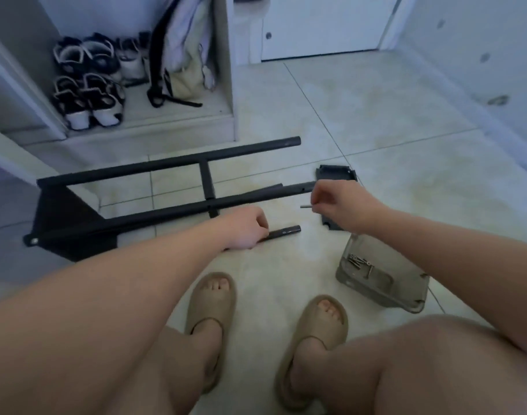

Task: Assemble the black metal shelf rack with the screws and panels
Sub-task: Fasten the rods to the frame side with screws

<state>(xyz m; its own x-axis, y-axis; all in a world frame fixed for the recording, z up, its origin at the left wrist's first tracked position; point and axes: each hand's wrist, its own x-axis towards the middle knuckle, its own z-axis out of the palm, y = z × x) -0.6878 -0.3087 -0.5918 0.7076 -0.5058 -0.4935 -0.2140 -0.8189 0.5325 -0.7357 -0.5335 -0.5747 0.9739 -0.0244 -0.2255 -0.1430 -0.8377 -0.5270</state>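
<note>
- Head view: pale tiled floor [376, 115] carries everything.
- The black rack frame [166, 163] lies on its side on the floor at left, its long tubes running left to right and a flat panel [64, 211] at its left end.
- A clear plastic tray [391, 274] sits on the floor at right, with loose screws [359, 263] in it.
- A small black plate [335, 173] lies on the floor just beyond the right hand.
- The left hand [250, 232] is curled around the nearest black tube [286, 230], low to the floor; the tube's end sticks out past the fingers.
- The right hand [340, 205] hovers near the middle tube's open end, fingers closed, pinching a single screw [305, 206] that points left.
</note>
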